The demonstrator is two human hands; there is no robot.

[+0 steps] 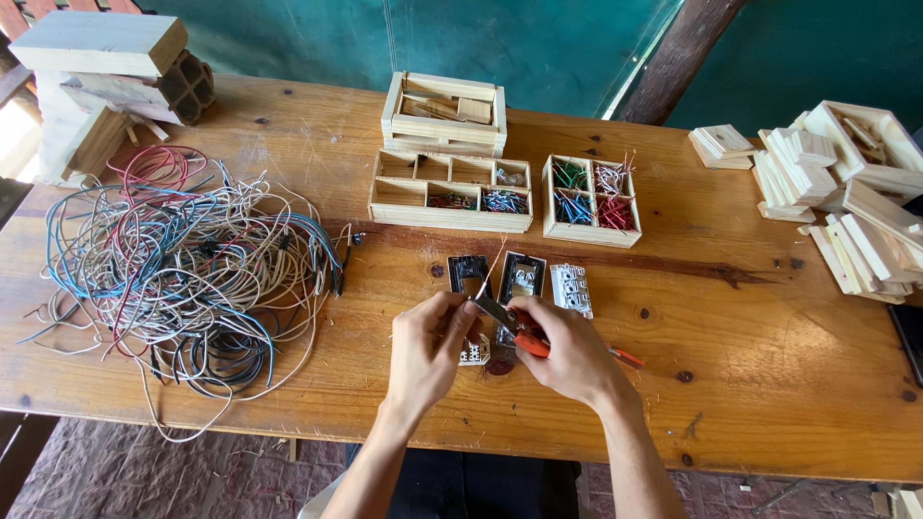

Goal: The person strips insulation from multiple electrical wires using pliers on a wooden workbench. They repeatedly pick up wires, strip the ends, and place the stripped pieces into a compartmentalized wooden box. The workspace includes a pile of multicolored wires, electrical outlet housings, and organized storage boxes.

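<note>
Two hands meet near the bench's [769,317] front edge: left hand [430,348] pinches a thin wire [492,274], right hand [567,354] clamps orange-handled pliers [519,332] on it; best kept steady, squeezing lightly, clear of switch parts [522,277].

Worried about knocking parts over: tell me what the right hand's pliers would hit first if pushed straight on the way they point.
The right hand aims the pliers up-left at the left hand. They would meet its fingertips first, already about touching; past them lies the black switch part. Depth is unclear.
</note>
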